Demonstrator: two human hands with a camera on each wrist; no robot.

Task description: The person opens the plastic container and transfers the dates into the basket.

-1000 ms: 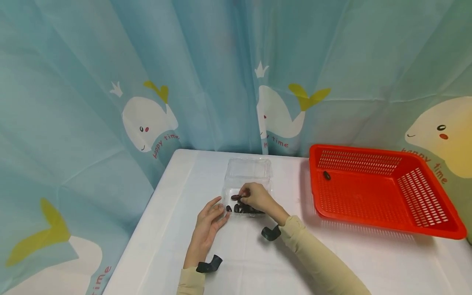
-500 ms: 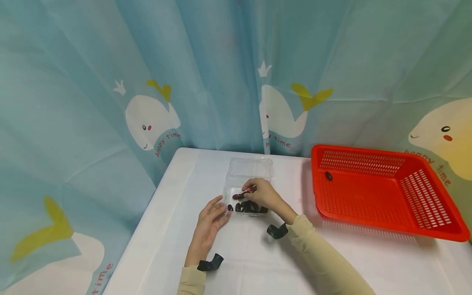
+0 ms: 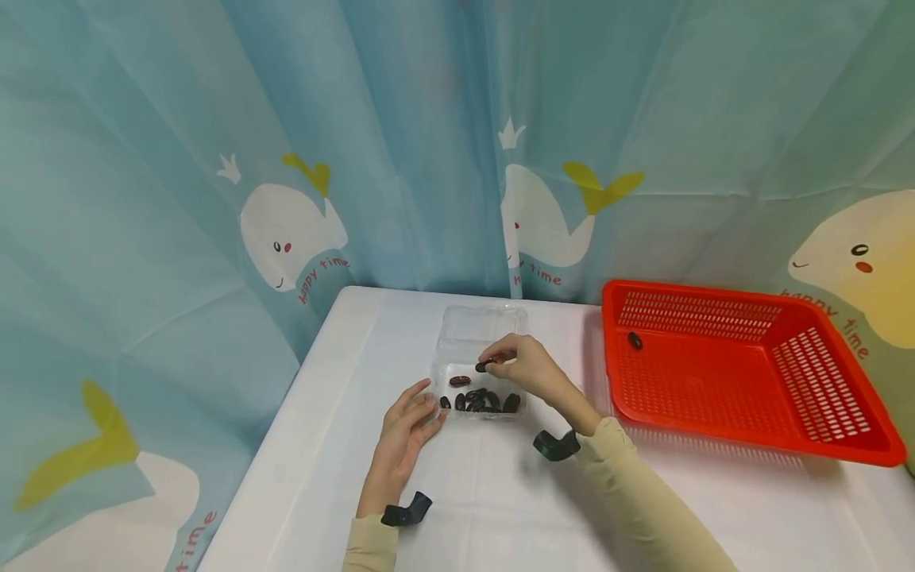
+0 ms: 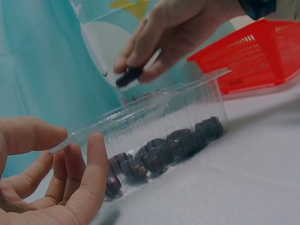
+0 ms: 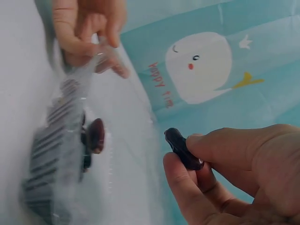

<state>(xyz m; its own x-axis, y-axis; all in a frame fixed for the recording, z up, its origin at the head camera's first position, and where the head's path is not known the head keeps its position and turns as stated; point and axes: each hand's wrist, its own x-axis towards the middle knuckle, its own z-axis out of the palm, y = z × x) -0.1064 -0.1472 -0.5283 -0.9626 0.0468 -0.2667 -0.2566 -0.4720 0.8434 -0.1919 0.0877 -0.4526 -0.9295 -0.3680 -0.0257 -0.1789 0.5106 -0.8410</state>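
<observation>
A clear plastic clamshell box point(image 3: 446, 373) lies on the table with its lid point(image 3: 483, 324) folded back. Several dark, glossy, oval dates point(image 4: 164, 147) rest inside, mostly along the near side; one reddish date point(image 3: 460, 381) lies apart from them. My left hand point(image 3: 403, 429) pinches the box's near left corner rim between thumb and fingers. Above the box, my right hand point(image 3: 527, 367) holds one dark date point(image 5: 183, 149) between thumb and fingertips, clear of the rim in the left wrist view.
A red perforated plastic basket point(image 3: 715, 421) stands on the right of the white-covered table point(image 3: 322, 445), with a single dark date point(image 3: 635, 340) in its left part. Behind hangs a blue curtain point(image 3: 415, 159) printed with whales. Both wrists wear black bands.
My right hand has lifted from among the dates and moved up and right, carrying one date. My left hand has stayed at the box corner.
</observation>
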